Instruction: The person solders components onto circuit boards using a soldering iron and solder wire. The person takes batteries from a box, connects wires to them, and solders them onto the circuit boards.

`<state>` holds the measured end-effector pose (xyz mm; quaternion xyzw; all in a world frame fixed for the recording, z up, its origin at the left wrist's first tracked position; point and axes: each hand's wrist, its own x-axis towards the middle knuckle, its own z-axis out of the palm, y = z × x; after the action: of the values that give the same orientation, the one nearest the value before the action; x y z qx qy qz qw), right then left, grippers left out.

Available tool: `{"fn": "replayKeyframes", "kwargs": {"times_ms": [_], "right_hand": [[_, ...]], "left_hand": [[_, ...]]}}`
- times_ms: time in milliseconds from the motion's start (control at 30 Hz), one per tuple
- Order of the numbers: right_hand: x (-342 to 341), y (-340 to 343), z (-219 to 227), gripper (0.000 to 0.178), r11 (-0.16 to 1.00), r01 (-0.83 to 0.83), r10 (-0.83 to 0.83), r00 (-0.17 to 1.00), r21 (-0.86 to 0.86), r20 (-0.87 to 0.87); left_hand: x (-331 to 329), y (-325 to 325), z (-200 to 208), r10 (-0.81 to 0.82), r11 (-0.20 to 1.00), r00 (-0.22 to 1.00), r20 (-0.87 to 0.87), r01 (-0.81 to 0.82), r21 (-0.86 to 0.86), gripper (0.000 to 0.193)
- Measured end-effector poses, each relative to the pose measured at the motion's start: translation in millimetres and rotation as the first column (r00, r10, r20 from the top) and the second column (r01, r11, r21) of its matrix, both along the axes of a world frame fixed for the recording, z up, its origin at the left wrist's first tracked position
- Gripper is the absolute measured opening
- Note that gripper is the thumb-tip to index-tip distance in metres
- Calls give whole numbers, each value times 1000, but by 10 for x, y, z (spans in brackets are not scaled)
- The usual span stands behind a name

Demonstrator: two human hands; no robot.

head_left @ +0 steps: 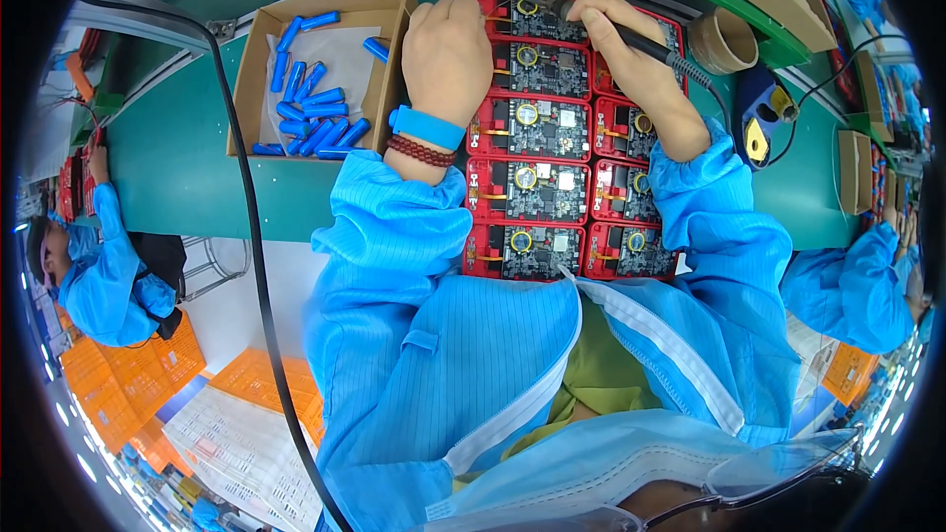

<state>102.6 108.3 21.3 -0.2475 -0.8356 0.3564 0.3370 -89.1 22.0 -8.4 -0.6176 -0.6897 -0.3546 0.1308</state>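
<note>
My right hand [631, 57] grips a soldering iron [650, 47] with a black handle. Its front end reaches over the farthest circuit board [544, 20] in the left column of red cases; the tip is too blurred to make out. My left hand [446, 61] is closed at the left edge of that same case, a blue band and a beaded bracelet on its wrist. Whatever its fingers hold is hidden. Below lie more red cases [473, 192] in two columns, each with a board and a round, yellow-ringed coin cell [526, 177].
Left of my hand stands a cardboard box [239, 89] of blue cylindrical cells [322, 110]. To the right are a cardboard tube [724, 41] and an iron stand with yellow sponge [757, 141]. A black cable [246, 167] crosses the left side. Co-workers [103, 276] sit on both sides.
</note>
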Motion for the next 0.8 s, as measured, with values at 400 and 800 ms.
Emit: {"fn": "replayKeyframes", "kwargs": {"times_ms": [400,800], "right_hand": [[8,-15,-19,21,999,-17,16,999,-29,-31],[344,-336,132,19,992,-70,64,996,-103,-56]], "left_hand": [[13,3,0,-19,1000,999,-40,19,0,7],[122,-529,100,-55,998,998,-4,55,-16,10]]}}
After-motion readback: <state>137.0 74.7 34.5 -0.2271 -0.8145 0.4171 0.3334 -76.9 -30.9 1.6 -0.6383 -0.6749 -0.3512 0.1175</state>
